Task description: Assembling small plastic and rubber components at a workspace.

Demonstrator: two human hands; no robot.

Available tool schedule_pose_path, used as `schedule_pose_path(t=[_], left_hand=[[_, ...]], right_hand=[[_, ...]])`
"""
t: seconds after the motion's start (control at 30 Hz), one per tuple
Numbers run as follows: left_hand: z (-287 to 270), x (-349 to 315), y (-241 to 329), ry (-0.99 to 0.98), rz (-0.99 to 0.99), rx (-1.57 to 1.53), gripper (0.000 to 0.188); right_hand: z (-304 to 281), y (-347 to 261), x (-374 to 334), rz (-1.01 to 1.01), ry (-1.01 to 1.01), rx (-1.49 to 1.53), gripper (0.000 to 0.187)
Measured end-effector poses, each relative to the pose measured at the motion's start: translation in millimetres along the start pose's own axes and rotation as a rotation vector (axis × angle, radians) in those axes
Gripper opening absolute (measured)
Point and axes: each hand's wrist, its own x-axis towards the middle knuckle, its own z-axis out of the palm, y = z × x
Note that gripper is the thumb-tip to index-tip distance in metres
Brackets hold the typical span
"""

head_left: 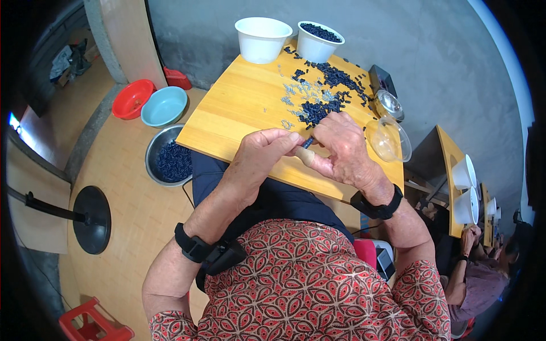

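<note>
Over the front edge of the wooden table, my left hand [263,149] and my right hand [345,145] meet with fingers pinched together. Between them shows a small dark blue cylindrical piece [307,142], gripped by my right fingers. My left thumb and forefinger close right beside it; whatever they pinch is too small to make out. A pale cover wraps my right thumb. Just beyond my hands lies a pile of dark blue cylindrical pieces [318,111], next to scattered small silvery clear parts [310,90].
At the table's [227,108] back stand a white tub [261,41] and a second white tub [314,50] full of dark pieces. Clear bowls [391,142] sit at right. A metal basin [152,162] of dark pieces stands on the floor at left. Another person [475,284] works at far right.
</note>
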Motion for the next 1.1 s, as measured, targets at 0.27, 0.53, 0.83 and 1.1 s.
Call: schedule_pose_path(t=[0.27, 0.53, 0.83, 1.1], left_hand=[[-3.7, 5.0, -10.3, -0.032, -0.022, 0.009, 0.027], [-6.9, -0.2, -9.2, -0.041, 0.023, 0.027, 0.021], [-61.2, 1.5, 9.7, 0.062, 0.3, 0.118, 0.02], [-238.6, -1.2, 21.2, 0.811, 0.109, 0.102, 0.019]], right_hand=[[-0.5, -3.3, 2.2, -0.029, 0.038, -0.005, 0.031], [5.2, -10.9, 9.0, -0.116, 0.015, 0.018, 0.025], [-1.9, -11.8, 7.9, 0.011, -0.097, 0.021, 0.026], [-5.2, -3.2, 9.9, 0.048, -0.172, -0.016, 0.015]])
